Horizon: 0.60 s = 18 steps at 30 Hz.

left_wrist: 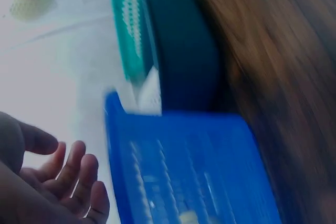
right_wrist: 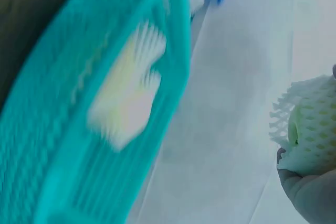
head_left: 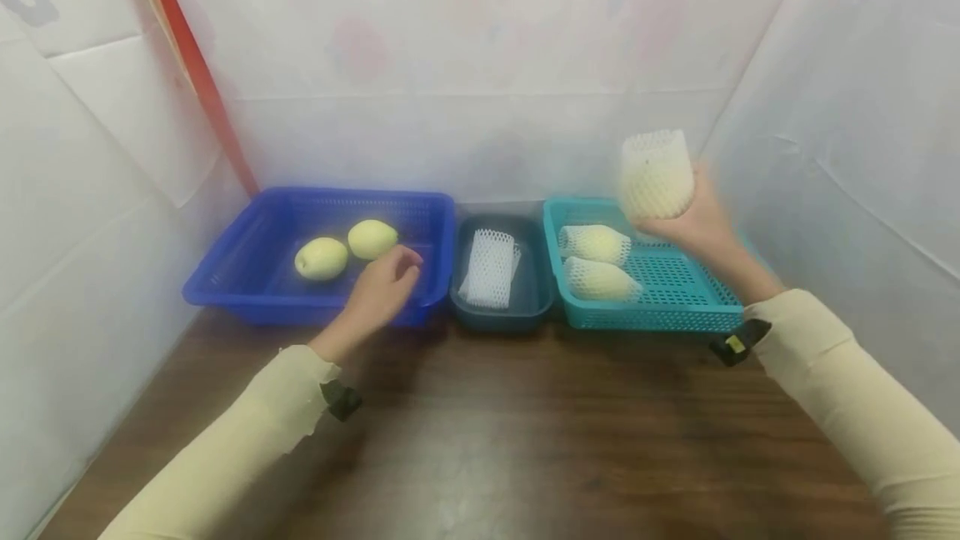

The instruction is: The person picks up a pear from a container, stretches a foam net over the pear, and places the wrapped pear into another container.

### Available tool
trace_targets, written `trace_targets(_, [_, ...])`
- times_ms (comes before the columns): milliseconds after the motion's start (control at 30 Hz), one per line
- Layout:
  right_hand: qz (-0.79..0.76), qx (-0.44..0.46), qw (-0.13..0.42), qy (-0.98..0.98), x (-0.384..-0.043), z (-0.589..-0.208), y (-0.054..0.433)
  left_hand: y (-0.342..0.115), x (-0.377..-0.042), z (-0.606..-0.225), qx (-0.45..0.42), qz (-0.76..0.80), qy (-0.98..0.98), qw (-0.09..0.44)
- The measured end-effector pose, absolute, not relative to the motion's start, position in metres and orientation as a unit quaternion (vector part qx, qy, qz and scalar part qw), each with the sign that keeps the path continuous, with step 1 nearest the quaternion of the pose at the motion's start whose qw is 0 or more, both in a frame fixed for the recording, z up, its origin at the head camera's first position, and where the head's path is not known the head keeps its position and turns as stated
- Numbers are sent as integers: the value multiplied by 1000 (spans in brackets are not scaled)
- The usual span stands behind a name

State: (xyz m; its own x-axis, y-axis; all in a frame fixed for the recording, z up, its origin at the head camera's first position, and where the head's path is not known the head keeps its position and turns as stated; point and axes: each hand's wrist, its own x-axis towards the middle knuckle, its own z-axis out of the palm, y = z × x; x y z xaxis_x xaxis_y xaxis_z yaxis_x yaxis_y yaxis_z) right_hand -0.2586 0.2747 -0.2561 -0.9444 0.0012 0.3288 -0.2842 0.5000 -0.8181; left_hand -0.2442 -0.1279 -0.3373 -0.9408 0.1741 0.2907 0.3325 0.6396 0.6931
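My right hand (head_left: 693, 219) grips a pale yellow-green oval fruit in a white foam net sleeve (head_left: 657, 175), raised above the teal basket (head_left: 675, 319). In the right wrist view, the fruit's dimpled end shows through the sleeve's open mouth. Two more netted fruits (head_left: 600, 280) lie at that basket's left side. My left hand (head_left: 382, 286) is over the front right of the blue basket (head_left: 262, 302), fingers loosely bent with nothing in them. Near it lie two bare fruits, one yellow fruit (head_left: 321, 259) and another yellow fruit (head_left: 371, 239).
Between the two baskets stands a small dark bin (head_left: 501, 319) with white foam net sleeves (head_left: 491, 269) in it. All three containers stand on a brown wooden table (head_left: 480, 432). White sheeting (head_left: 480, 48) encloses the back and sides, with a red strip (head_left: 198, 65) at left.
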Motion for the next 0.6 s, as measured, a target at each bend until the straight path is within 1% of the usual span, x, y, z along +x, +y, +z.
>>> trace_targets(133, [451,87,147,-876,-275,-253,303,-143,-249,-345,-145,-303,-936,104])
trace_targets(267, [419,96,138,-892,-289,-254,324,-153,-252,-355,-165,-242,-947,129])
trace_targets(367, [396,95,134,-903,-296,-257,335,-157,-253,-361,-176,-219,-949,146])
trace_targets(600, [341,101,125,-926,-317,-274,354,-161,-252,-370,-172,-214,-948,159])
